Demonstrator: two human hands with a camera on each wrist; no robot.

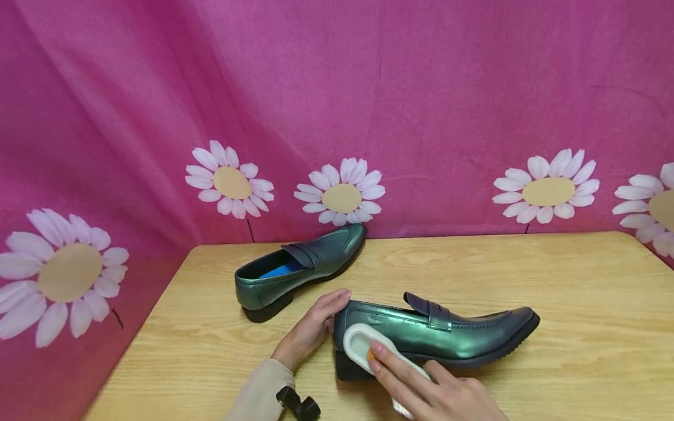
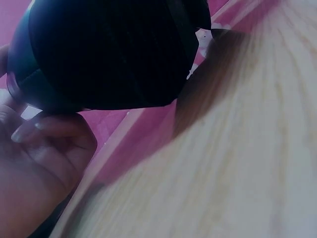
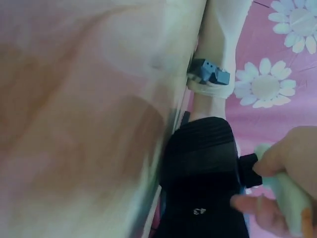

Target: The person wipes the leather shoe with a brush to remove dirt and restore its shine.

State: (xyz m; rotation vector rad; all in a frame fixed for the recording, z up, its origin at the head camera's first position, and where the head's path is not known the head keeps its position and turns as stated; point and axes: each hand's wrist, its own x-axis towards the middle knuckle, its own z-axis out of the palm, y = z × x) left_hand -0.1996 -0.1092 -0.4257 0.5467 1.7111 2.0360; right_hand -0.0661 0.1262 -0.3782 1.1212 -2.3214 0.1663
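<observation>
Holds the near shoe [image 1: 411, 327] by the back of its heel with the left hand [image 1: 309, 328], with the thumb up at the top edge and most of the other fingers hidden in the head view. Seems to raise it off the bench [image 1: 595, 316], with the sole [image 3: 200, 198] exposed in the right wrist view and the toe pointing right, apparently tipped a little upward. Probably takes it from behind to leave the long side bare and facing the body, in easy sight and reach, while steadying against any push.

Grips the white tool [image 1: 360, 346] in the right hand [image 1: 434, 389], with fingers curled about it and one fingertip beside an orange part [image 1: 371, 354]. Sets its dark pad [image 3: 249, 170] against the heel end of that side, close to the left hand, likely because the shoe is braced best there. Cannot tell how hard.

Leaves the other shoe [image 1: 295, 279] upright farther back on the bench, to the left and apart from both hands, presumably for working room. Wears a black mount [image 1: 299, 404] at the left sleeve [image 1: 259, 389], clear of the fingers.
</observation>
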